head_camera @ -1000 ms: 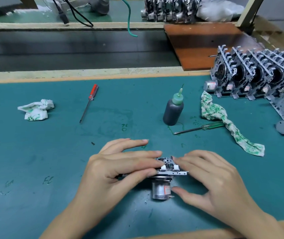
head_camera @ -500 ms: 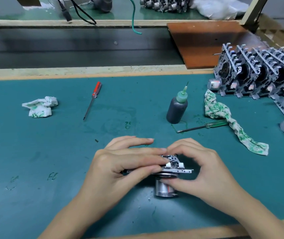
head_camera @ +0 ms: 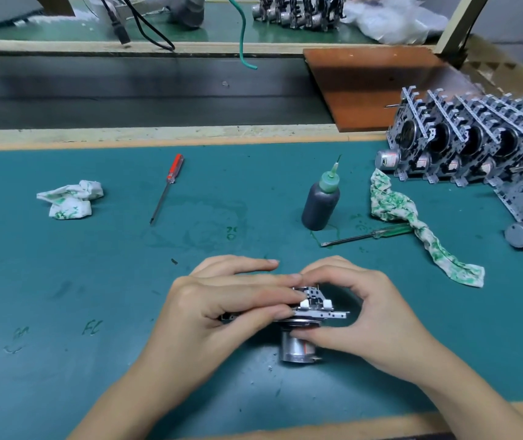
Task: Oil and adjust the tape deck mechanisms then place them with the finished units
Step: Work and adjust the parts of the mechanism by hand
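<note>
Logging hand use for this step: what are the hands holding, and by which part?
Both hold the tape deck mechanism: left hand grips its left side, right hand pinches top edge and motor.

Oil bottle point(head_camera: 320, 201) stands behind the held mechanism point(head_camera: 312, 308), finished units point(head_camera: 476, 144) far right.

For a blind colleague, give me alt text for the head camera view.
Both hands, left hand and right hand, grip a tape deck mechanism on a green mat. Beyond stand an oil bottle, two screwdrivers, rags, and a row of mechanisms at right.
</note>
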A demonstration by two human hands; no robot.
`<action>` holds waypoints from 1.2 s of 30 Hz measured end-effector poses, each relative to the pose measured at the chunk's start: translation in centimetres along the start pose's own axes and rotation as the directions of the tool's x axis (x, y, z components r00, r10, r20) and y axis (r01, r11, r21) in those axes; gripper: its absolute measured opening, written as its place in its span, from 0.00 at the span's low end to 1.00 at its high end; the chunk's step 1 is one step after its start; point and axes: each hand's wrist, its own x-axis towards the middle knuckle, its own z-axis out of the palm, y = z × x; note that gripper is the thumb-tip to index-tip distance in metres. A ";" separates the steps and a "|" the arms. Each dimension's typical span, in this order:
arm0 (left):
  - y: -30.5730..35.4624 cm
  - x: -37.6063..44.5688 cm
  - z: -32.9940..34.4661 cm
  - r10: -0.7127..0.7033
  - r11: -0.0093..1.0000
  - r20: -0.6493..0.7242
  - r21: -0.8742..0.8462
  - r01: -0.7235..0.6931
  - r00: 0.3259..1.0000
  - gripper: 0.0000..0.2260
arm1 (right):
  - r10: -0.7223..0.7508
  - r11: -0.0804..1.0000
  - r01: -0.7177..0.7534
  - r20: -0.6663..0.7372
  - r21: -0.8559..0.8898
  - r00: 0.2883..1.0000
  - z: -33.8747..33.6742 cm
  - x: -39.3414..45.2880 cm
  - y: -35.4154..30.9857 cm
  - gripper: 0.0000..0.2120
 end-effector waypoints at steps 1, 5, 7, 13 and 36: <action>0.0 0.0 0.0 -0.001 1.000 0.001 -0.002 0.001 1.000 0.10 | -0.001 1.000 0.001 0.001 -0.009 1.000 -0.1 0.0 0.0 0.15; 0.1 -0.2 0.1 -0.026 1.000 -0.020 -0.012 0.025 0.999 0.11 | -0.007 1.000 0.007 -0.014 0.017 1.000 0.1 -0.1 0.0 0.16; 0.1 -0.4 0.1 -0.031 0.999 -0.015 -0.010 0.031 0.999 0.12 | -0.021 1.000 0.021 -0.001 0.013 1.000 0.0 0.0 -0.1 0.16; 0.1 -0.3 0.1 -0.024 1.000 -0.022 -0.003 0.024 0.999 0.11 | -0.153 0.918 0.167 0.069 -0.359 0.986 -1.7 -0.9 0.3 0.22; 0.3 0.4 -0.2 -0.081 0.993 0.053 -0.083 0.085 0.995 0.07 | -0.374 0.703 0.307 0.034 -0.642 0.927 -2.0 -0.5 -2.6 0.16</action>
